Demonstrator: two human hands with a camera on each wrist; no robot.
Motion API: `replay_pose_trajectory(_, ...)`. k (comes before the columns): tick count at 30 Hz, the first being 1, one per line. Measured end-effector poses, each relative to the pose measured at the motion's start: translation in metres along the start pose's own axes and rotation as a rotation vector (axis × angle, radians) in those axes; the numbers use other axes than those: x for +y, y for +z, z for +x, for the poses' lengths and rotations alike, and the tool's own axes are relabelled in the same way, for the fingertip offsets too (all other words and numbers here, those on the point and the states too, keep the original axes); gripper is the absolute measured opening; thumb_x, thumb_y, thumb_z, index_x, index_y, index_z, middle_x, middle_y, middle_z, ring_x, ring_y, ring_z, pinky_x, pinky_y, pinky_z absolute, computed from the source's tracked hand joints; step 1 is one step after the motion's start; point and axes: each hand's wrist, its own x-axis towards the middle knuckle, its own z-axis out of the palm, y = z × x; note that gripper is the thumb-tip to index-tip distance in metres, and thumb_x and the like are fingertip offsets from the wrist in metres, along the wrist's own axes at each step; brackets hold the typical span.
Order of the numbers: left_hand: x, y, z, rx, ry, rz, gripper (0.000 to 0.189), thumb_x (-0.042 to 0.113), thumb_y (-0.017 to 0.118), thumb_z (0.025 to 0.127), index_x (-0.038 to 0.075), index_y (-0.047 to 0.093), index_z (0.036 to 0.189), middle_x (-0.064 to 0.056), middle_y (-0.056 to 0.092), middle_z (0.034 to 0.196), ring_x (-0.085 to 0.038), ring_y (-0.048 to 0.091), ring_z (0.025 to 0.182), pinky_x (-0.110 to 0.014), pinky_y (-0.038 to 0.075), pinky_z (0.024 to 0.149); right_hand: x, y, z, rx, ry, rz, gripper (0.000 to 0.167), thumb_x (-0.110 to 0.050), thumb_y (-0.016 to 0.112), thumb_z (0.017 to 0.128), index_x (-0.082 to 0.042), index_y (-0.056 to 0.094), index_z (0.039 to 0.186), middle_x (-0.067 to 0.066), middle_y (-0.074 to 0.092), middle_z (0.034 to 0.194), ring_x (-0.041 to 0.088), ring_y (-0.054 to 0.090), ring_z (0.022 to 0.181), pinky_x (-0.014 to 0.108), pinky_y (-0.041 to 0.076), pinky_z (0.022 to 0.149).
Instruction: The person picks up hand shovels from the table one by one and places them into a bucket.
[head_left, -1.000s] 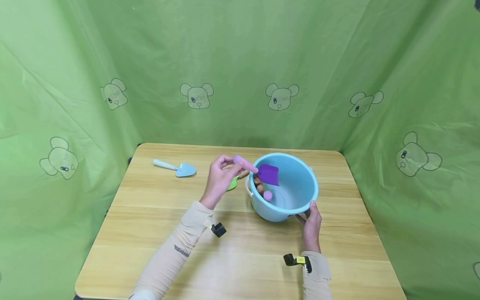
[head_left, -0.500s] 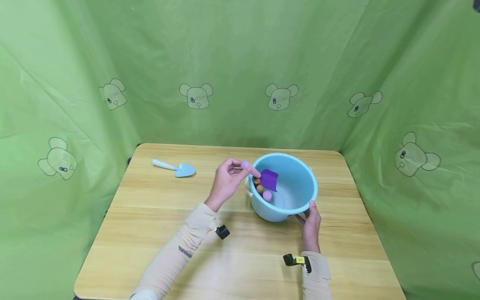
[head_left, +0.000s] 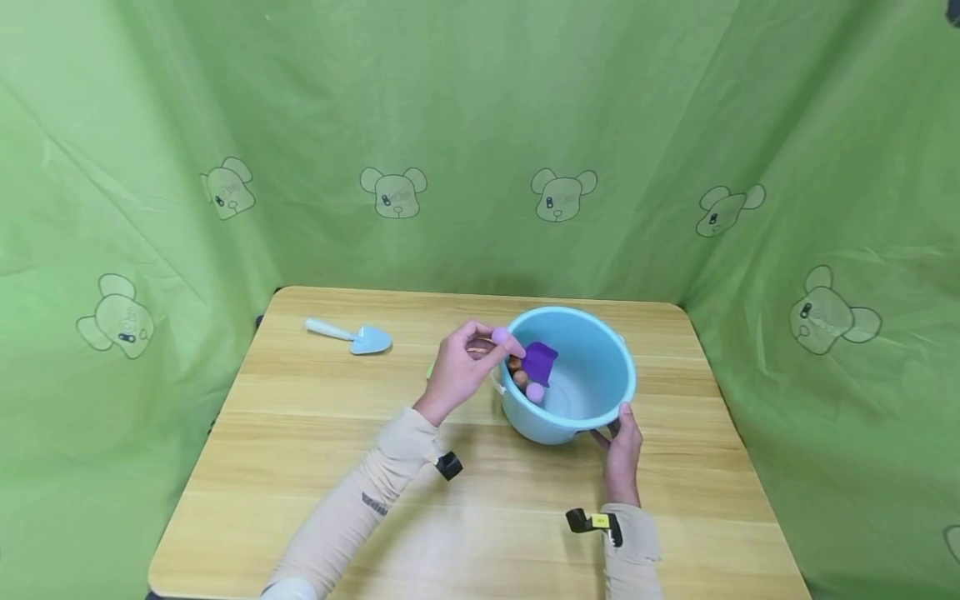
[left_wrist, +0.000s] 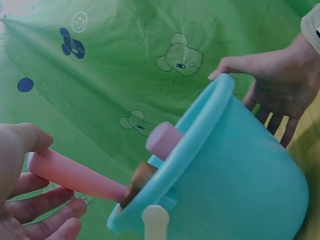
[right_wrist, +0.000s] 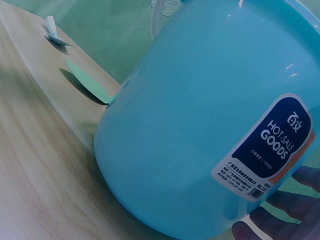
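Note:
My left hand pinches the pink handle of a toy shovel between thumb and fingers. Its purple blade points down inside the light-blue bucket, near the left rim. My right hand holds the bucket at its near right side, thumb on the rim and fingers along the outer wall. The bucket leans. Within it, against the left wall, rest brown handle ends and another pink handle; their lower parts are hidden.
On the wooden table, a light-blue trowel lies at the back left. A green blade lies beside the bucket, mostly behind my left hand in the head view. Green curtains surround the table.
My left hand has moved right and slightly nearer, carrying the shovel; the purple blade sits lower in the bucket. The right hand and bucket look the same.

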Motion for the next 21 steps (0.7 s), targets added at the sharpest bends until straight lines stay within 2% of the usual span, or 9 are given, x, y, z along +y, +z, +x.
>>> replay_pose_trajectory(6, -0.004, 0.002, -0.003, 0.012, -0.027, 0.038, 0.027, 0.029, 0.079, 0.094, 0.009, 0.068, 0.11, -0.009, 0.077, 0.115, -0.025, 0.075, 0.1, -0.031, 0.065, 0.09, 0.0, 0.0, 0.0, -0.002, -0.002, 0.002, 0.066, -0.058, 0.026, 0.109, -0.016, 0.044, 0.156, 0.014, 0.045, 0.16, 0.033, 0.041, 0.151, 0.026, 0.05, 0.1)
replay_pose_trajectory(15, -0.014, 0.003, -0.003, 0.033, -0.07, 0.128, 0.031, 0.031, 0.079, 0.093, 0.008, 0.07, 0.112, -0.009, 0.075, 0.113, -0.023, 0.071, 0.103, -0.032, 0.064, 0.091, 0.002, -0.002, 0.0, -0.015, -0.018, -0.017, 0.064, -0.059, 0.026, 0.108, -0.02, 0.045, 0.156, 0.013, 0.046, 0.159, 0.032, 0.043, 0.149, 0.03, 0.048, 0.103)
replay_pose_trajectory(21, -0.02, 0.006, -0.002, 0.035, -0.052, 0.201, 0.033, 0.032, 0.08, 0.091, 0.008, 0.072, 0.112, -0.007, 0.073, 0.106, -0.021, 0.068, 0.096, -0.03, 0.062, 0.084, 0.002, -0.002, 0.001, -0.017, -0.005, 0.001, 0.064, -0.058, 0.026, 0.109, -0.02, 0.044, 0.157, 0.013, 0.046, 0.16, 0.032, 0.042, 0.15, 0.032, 0.048, 0.105)
